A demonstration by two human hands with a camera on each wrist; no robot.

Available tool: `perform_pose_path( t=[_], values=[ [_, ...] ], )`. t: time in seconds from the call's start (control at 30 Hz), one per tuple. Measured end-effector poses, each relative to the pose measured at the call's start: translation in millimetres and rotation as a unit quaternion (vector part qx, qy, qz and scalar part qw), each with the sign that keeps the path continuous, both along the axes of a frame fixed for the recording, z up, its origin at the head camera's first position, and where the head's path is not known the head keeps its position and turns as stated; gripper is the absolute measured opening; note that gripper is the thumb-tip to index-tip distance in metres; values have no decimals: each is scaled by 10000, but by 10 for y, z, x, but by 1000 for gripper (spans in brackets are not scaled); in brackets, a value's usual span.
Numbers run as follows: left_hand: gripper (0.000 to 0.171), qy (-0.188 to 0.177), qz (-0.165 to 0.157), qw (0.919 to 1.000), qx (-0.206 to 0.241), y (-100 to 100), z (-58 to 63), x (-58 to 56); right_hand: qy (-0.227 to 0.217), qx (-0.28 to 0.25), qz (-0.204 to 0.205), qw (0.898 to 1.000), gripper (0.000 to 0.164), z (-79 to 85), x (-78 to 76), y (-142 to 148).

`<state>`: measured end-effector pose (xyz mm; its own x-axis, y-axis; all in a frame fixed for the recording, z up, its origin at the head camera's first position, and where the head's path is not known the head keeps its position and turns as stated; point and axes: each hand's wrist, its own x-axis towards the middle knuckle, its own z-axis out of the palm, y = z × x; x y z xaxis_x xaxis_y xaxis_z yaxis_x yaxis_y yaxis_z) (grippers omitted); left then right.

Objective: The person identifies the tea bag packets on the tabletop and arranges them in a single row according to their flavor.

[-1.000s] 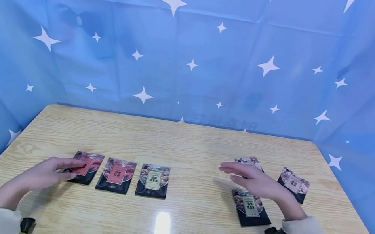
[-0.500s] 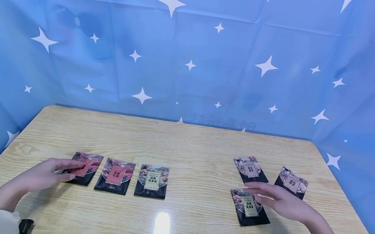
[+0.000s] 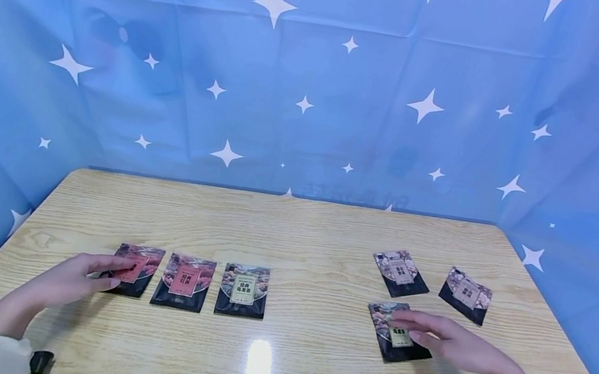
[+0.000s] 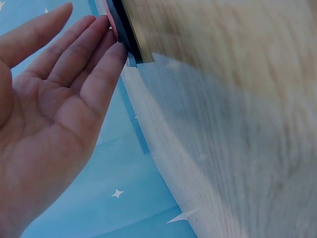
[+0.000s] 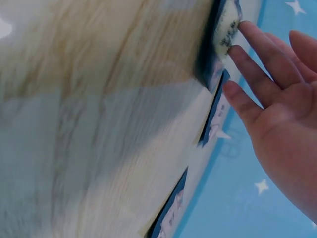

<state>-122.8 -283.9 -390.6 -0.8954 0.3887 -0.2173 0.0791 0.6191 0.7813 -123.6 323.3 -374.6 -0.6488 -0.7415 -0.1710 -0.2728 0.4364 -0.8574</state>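
Note:
My left hand (image 3: 69, 278) lies at the leftmost red-labelled tea sachet (image 3: 144, 268), its fingertips resting on it. In the left wrist view, nearly straight fingers of the left hand (image 4: 57, 111) meet the sachet's edge (image 4: 123, 27). Over on the right, my right hand (image 3: 459, 348) touches a tilted green-labelled tea sachet (image 3: 397, 351) and covers part of its label. The right wrist view has the right hand (image 5: 285, 106) with extended fingers, the tips against that sachet (image 5: 210, 54). Neither hand is curled round a sachet.
Another red-labelled sachet (image 3: 182, 289) and a green-labelled one (image 3: 243, 296) line up beside the left hand's sachet. Two pale-pink-labelled sachets (image 3: 401, 272) lie askew behind the right hand. A starred blue cloth (image 3: 315, 85) hangs behind the wooden table (image 3: 321, 236).
My right hand has moved to the right and down from above the sachets onto the green-labelled tea sachet, uncovering the pink-labelled ones. The left hand stays at its red-labelled sachet.

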Motion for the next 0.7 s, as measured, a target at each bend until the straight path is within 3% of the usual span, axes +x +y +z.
perform_pose_path(
  t=[0.7],
  values=[
    [46, 26, 1, 10000, 55, 5, 13, 6, 416, 579, 218, 9972, 42, -28, -126, -547]
  ],
)
